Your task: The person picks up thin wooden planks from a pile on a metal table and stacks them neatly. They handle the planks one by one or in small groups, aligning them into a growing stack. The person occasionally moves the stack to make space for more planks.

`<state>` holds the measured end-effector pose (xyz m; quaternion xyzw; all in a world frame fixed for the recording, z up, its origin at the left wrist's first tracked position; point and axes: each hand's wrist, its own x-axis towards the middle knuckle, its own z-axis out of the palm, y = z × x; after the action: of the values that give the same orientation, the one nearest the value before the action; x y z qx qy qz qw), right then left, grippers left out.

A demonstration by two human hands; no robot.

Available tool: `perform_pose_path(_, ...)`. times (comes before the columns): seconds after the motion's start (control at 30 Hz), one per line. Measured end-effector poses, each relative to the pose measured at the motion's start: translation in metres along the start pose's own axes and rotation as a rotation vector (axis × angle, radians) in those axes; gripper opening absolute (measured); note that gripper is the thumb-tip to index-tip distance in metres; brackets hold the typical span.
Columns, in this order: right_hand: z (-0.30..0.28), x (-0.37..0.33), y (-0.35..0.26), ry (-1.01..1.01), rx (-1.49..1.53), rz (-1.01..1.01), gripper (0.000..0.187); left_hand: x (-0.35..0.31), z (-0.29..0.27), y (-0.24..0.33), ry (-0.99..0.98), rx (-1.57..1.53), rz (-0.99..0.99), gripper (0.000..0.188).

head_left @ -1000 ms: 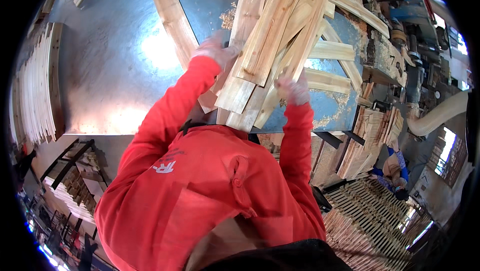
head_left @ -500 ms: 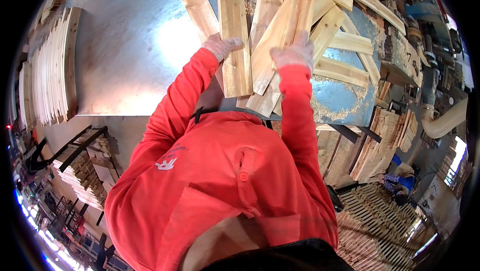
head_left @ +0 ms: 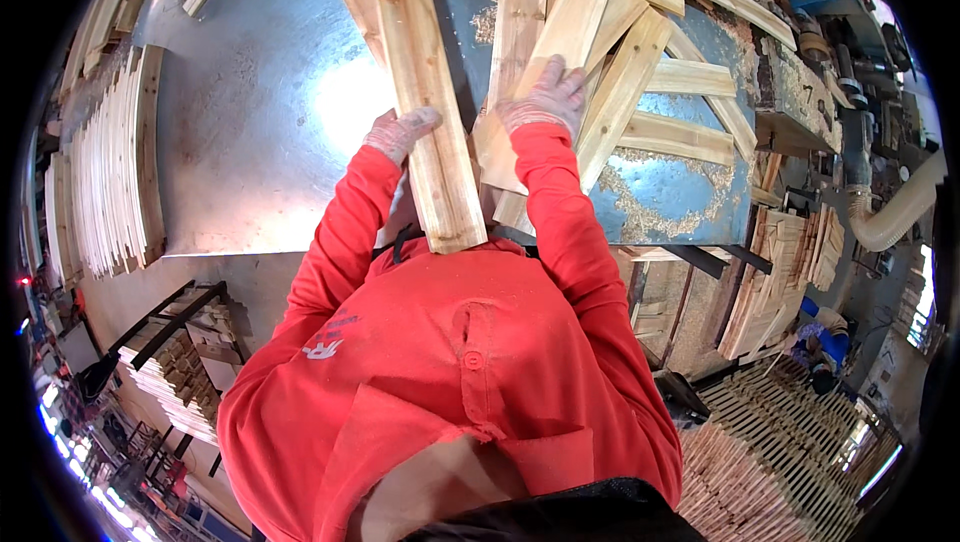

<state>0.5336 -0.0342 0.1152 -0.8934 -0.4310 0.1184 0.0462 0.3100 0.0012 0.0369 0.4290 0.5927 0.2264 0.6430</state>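
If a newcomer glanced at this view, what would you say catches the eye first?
Probably the person's red shirt, filling the lower middle. Above it, the left hand grips a long wooden board, while the right hand lies over fanned boards. A tight row of boards lines the table's left side.

Hands (head_left: 548, 102): two
Board in left hand (head_left: 424, 67): one
Tabletop boards (head_left: 628, 90): at least ten
Table (head_left: 240, 132): one
Hose (head_left: 906, 208), right: one
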Motion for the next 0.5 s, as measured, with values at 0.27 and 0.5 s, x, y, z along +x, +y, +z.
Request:
perform_pose_path(0.27,-0.035,0.002,0.116,-0.82,2.242,-0.052,0.085,-0.003,-0.073,-0.013,0.072,0.021,-0.017,0.043)
perform_pose_path(0.5,-0.031,-0.034,0.154,-1.033,1.981,-0.084,0.075,-0.022,-0.15,-0.027,0.244,0.204,-0.112,0.048)
